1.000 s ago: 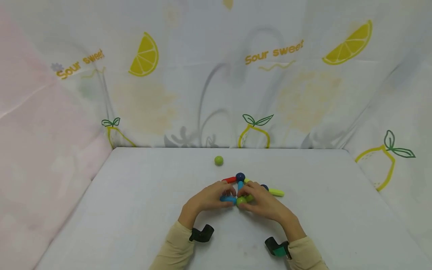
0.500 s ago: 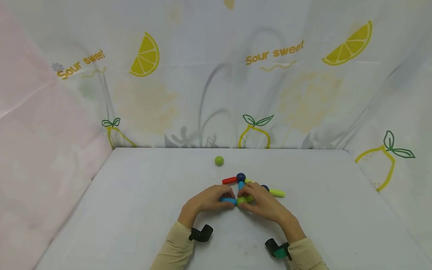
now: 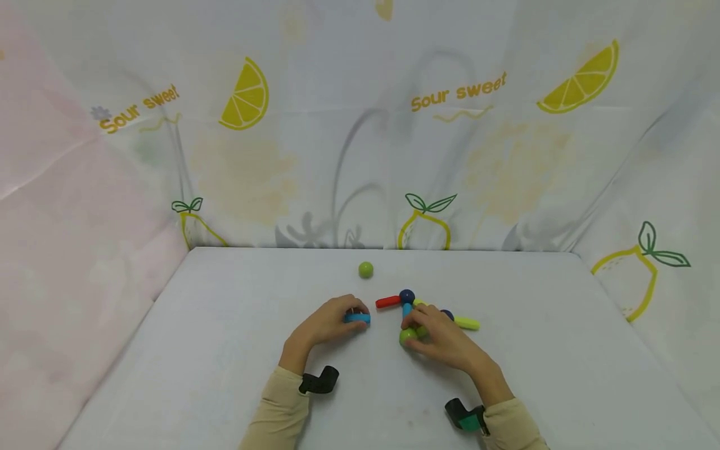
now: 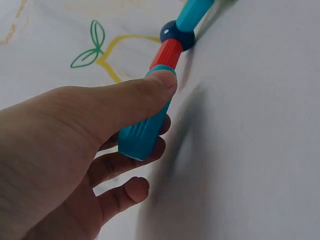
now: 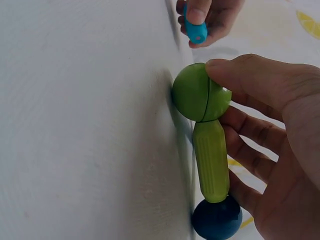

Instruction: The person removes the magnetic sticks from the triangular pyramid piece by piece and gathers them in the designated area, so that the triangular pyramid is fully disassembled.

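Observation:
My left hand (image 3: 329, 322) pinches a blue building rod (image 4: 142, 137) between thumb and fingers, left of the joined pieces. My right hand (image 3: 441, 337) holds a green ball (image 5: 192, 92) at the near corner of the structure, thumb on its side. A green rod (image 5: 211, 160) runs from that ball to a navy ball (image 5: 217, 217). At the structure's far end, another navy ball (image 3: 407, 296) joins a red rod (image 3: 388, 302) pointing left and a second blue rod (image 3: 407, 310) coming toward the right hand. Part of the structure is hidden behind the right fingers.
A loose green ball (image 3: 366, 270) lies near the back of the white table (image 3: 253, 281). On the structure's right, a yellow-green rod (image 3: 467, 323) sticks out. A lemon-print cloth (image 3: 315, 156) hangs behind the table's back edge.
My left hand has drawn the blue rod left and slightly back, away from the green ball. My right hand stays on the green ball; the view has shifted slightly.

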`<state>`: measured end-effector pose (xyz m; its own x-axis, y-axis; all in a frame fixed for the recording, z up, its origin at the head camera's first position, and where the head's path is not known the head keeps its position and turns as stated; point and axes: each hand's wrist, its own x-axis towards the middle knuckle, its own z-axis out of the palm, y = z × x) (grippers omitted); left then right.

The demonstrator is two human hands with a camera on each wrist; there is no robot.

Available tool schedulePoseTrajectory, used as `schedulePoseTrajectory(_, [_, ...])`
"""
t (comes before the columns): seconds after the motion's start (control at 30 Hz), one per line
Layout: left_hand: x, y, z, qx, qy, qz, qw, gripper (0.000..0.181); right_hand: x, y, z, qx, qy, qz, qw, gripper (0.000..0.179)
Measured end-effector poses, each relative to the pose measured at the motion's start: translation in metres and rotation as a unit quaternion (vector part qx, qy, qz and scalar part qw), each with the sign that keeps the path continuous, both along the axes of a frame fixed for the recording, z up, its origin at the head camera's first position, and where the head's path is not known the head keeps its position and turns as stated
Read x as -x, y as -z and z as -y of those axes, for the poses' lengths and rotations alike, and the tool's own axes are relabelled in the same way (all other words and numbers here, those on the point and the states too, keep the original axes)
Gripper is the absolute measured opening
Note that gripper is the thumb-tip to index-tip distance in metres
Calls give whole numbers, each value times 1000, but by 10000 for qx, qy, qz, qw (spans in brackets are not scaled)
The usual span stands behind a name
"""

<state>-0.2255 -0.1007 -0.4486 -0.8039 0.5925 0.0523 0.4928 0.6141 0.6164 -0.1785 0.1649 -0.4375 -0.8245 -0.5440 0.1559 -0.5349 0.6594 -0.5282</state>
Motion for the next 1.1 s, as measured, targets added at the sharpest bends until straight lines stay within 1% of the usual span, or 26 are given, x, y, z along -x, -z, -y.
schedulePoseTrajectory(0.13, [3, 5, 5, -147, -277, -44, 9995, 24, -1, 0, 0, 13, -67, 68, 10000, 21])
schedulePoseTrajectory(0.2, [5, 8, 6, -223, -431, -123, 9987, 25, -1, 0, -1, 19, -90, 133, 9999, 21])
schedulePoseTrajectory(0.4, [8, 14, 8, -383, -1000, -481, 9931, 21, -2, 0, -4, 17, -253, 336, 9991, 21])
schedulePoseTrajectory(0.5, [9, 16, 11, -417, -1267, -809, 9878, 21, -2, -2, -5, 45, -383, 450, 9982, 21])
schedulePoseTrajectory(0.63, [10, 21, 14, -347, -1648, -1278, 9774, 21, -3, -4, -6, 44, -527, 548, 9971, 20])
schedulePoseTrajectory(0.73, [11, 23, 17, -215, -1913, -1489, 9699, 20, -4, -5, -7, 12, -571, 625, 9964, 20])
schedulePoseTrajectory(0.8, [11, 24, 18, -175, -2055, -1544, 9663, 21, -4, -6, -7, -14, -568, 672, 9961, 19])
schedulePoseTrajectory(0.87, [12, 25, 19, -167, -2146, -1537, 9644, 21, -4, -6, -7, -36, -556, 716, 9959, 19])
schedulePoseTrajectory(0.97, [12, 25, 19, -155, -2207, -1454, 9643, 21, -4, -7, -7, -26, -539, 749, 9957, 18])
schedulePoseTrajectory(1.1, [13, 23, 19, -87, -2242, -1342, 9652, 25, -2, -8, -8, 164, -537, 773, 9954, 16])
